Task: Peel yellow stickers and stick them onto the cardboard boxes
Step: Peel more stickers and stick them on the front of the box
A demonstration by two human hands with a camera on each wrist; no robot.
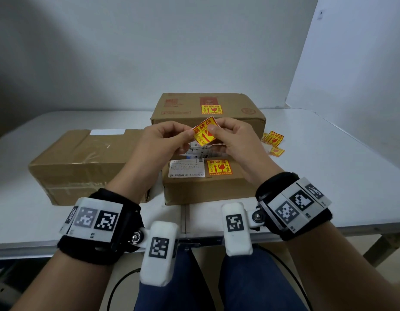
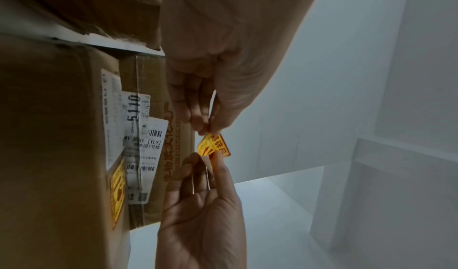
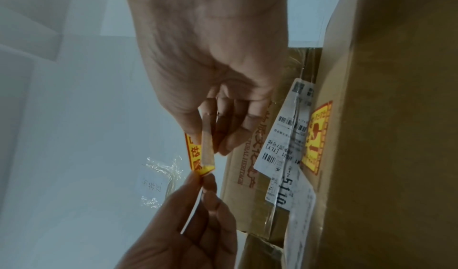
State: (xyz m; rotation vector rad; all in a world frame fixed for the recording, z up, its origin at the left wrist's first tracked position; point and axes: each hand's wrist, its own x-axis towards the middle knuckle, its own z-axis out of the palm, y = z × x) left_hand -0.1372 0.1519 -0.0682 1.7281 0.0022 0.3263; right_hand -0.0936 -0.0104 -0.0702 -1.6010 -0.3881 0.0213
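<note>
Head view: you hold a square yellow paper sticker with red print [image 1: 204,134] in mid-air between both hands, above the small brown cardboard box [image 1: 208,187] nearest you. Your left hand [image 1: 165,142] pinches its 9 o'clock edge; your right hand [image 1: 237,140] pinches its 3 o'clock edge. The near box and the large far cardboard box [image 1: 208,113] at 12 o'clock each carry a sticker already. The long taped cardboard box [image 1: 82,162] at 9 o'clock shows none. Spare yellow stickers [image 1: 273,140] lie on the white table [image 1: 329,164] at 2 o'clock.

Left wrist view: thumb and fingertips [image 2: 195,161] nip one corner; the sheet curls.

Right wrist view: a pale backing layer [image 3: 207,146] appears to part from the yellow face, both hands gripping.

Judgement: peel in progress. The sticker is light, limp, easily creased, tacky once freed. Hold by the edges only; avoid touching the adhesive.
</note>
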